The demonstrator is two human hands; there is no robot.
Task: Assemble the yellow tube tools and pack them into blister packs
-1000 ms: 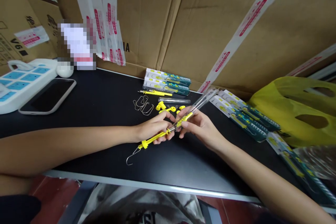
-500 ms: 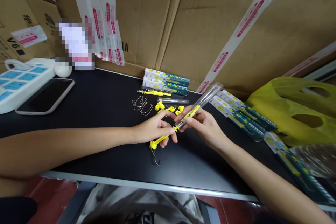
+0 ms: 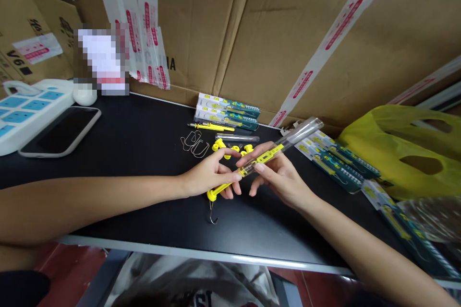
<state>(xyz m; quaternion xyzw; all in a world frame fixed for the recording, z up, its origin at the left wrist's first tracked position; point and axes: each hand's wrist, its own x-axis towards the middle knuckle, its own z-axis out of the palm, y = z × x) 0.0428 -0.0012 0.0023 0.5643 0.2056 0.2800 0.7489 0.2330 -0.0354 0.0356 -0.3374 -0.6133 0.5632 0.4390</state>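
Observation:
My left hand [image 3: 212, 175] pinches a yellow rod [image 3: 222, 188] with a round yellow cap at its lower end, from which a metal hook [image 3: 212, 216] hangs. My right hand [image 3: 281, 175] holds a clear tube [image 3: 302, 133] between thumb and fingers. The upper part of the yellow rod, with dark markings, lies inside the tube, which slants up to the right. Behind my hands on the black table are loose yellow caps [image 3: 220, 144], bent wire hooks [image 3: 194, 143], another clear tube [image 3: 237, 138] and thin yellow rods [image 3: 216, 127].
Green-and-white packages [image 3: 227, 110] lie at the back, and more packages [image 3: 329, 156] at the right beside a yellow plastic bag [image 3: 403, 144]. A phone [image 3: 61, 132] and a white power strip [image 3: 39, 110] are on the left. Cardboard [image 3: 306, 24] stands behind the table [image 3: 144, 220].
The clear tube has tilted lower and its far end has shifted right. My right hand's fingers have spread a little beneath it. The hook hangs slightly higher.

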